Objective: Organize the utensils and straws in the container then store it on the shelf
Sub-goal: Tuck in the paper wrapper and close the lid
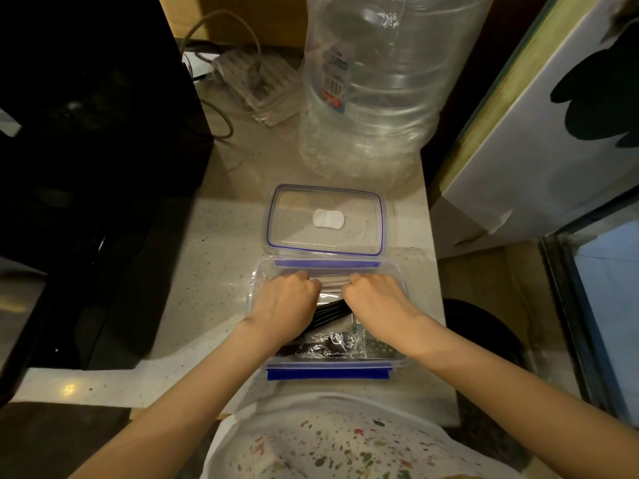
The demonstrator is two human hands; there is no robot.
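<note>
I see the clear rectangular plastic container with blue clips [328, 369] directly under both wrists, long axis left-right. Black straws [330, 311] slant between my hands. Left hand [285, 300] and right hand [378, 297] curl inward; whether either grips anything, cannot tell. Wrapped black utensil [323, 347] nearest me; fingertips hidden.

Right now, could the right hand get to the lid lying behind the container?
Probably yes. The right hand is inside the open container, and the lid lies flat just beyond its far rim with nothing on it or between them. The big water bottle stands farther back.
</note>
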